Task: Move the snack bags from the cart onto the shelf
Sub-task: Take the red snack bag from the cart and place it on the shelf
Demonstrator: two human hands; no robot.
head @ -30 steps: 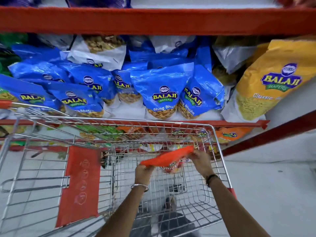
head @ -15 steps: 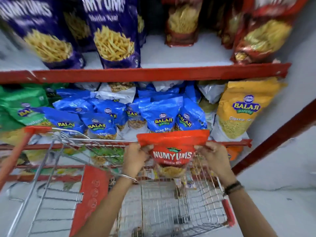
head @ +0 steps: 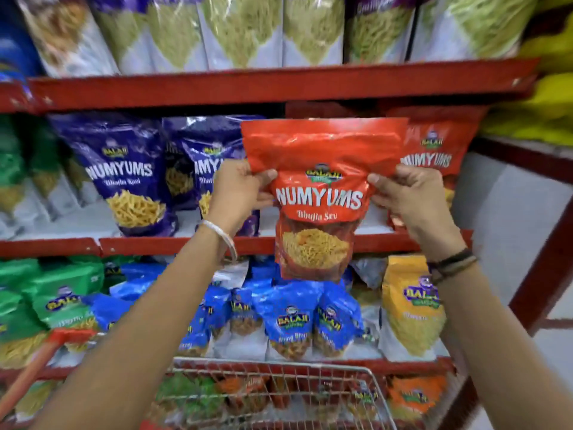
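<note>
Red shelf [head: 279, 85] tiers fill the frame — left hand [head: 238, 193] and right hand [head: 412, 197] clamped on the red snack bag [head: 322, 193], held upright at centre, facing matching red bags [head: 434, 156] — likely its slot.

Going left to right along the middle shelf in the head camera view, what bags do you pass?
Green bags → purple Numyums bag → second purple Numyums bag → red Numyums Bhujia Sev bag, held up in front by left hand and right hand → shelved red Numyums bag.
</note>
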